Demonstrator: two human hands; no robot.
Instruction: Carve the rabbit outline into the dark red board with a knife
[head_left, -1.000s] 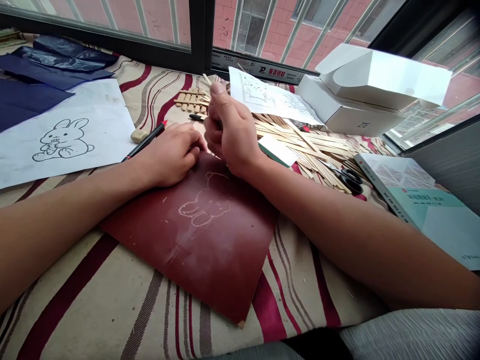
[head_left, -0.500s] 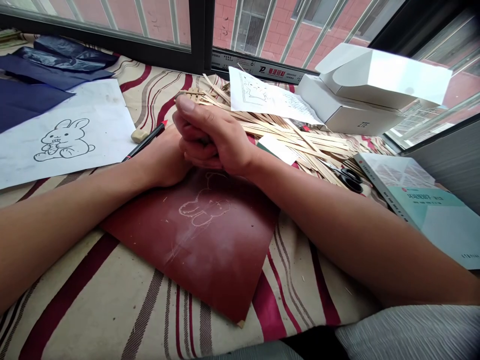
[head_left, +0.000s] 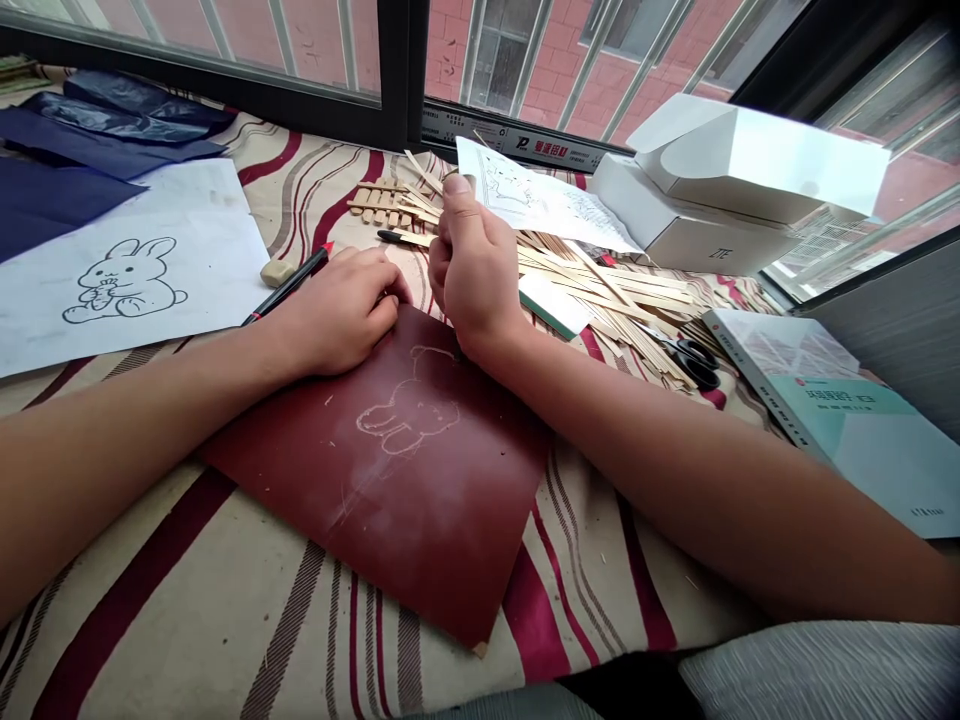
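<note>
A dark red board (head_left: pixel 420 520) with the pale scratched outline of a bunny lies at a slant on the cloth. My left hand (head_left: pixel 349 305) rests on its far left edge, fingers curled over it and thumb bent in. Above the board's far edge, my right hand (head_left: pixel 476 265) is a closed fist with the thumb on top. A small pale bit shows by the thumb tip; the rest of what the fist holds is hidden. Left of the fist is a black-tipped stick or pen (head_left: pixel 390 237), whose other end passes behind the fist.
On the left lie a paper with a bunny drawing (head_left: pixel 217 215), an eraser (head_left: pixel 277 272), a black pen (head_left: pixel 292 278) and dark blue sheets (head_left: pixel 60 195). Thin wooden strips (head_left: pixel 637 285), scissors (head_left: pixel 694 362), a white box (head_left: pixel 720 225) and a book (head_left: pixel 862 425) are at the right.
My right fist has moved right and away from my left hand, which it partly covered. The left hand and the black-tipped item now show; the board has hardly moved.
</note>
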